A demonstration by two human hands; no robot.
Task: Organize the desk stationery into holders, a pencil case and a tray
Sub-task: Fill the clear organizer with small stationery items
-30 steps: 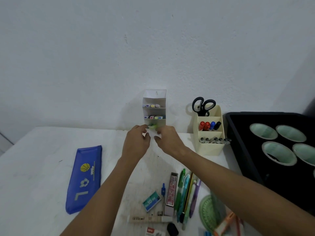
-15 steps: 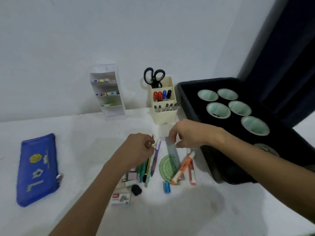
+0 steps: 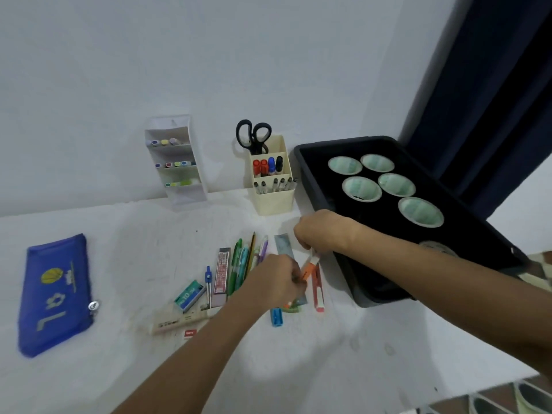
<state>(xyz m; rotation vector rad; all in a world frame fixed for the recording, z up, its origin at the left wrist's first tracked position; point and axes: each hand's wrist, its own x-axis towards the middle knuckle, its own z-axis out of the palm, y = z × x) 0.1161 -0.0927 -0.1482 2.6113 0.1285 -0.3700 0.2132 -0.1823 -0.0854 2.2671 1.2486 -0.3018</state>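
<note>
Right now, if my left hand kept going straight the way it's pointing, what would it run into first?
The left hand points up and right across the desk, already touching the orange highlighter pen. Straight on, it would probably meet the right hand first, then the black plastic tray; depth is unclear.

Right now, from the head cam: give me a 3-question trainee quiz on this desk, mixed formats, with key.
1. True or false: the scissors stand in the cream holder.
2. Multiple choice: the blue pencil case lies A) inside the black tray, B) at the table's left, zip closed, C) under the right hand.
3. Fill in: both the right hand and the left hand are on the ____ highlighter.

Key: 1 true; 2 B; 3 orange.
</note>
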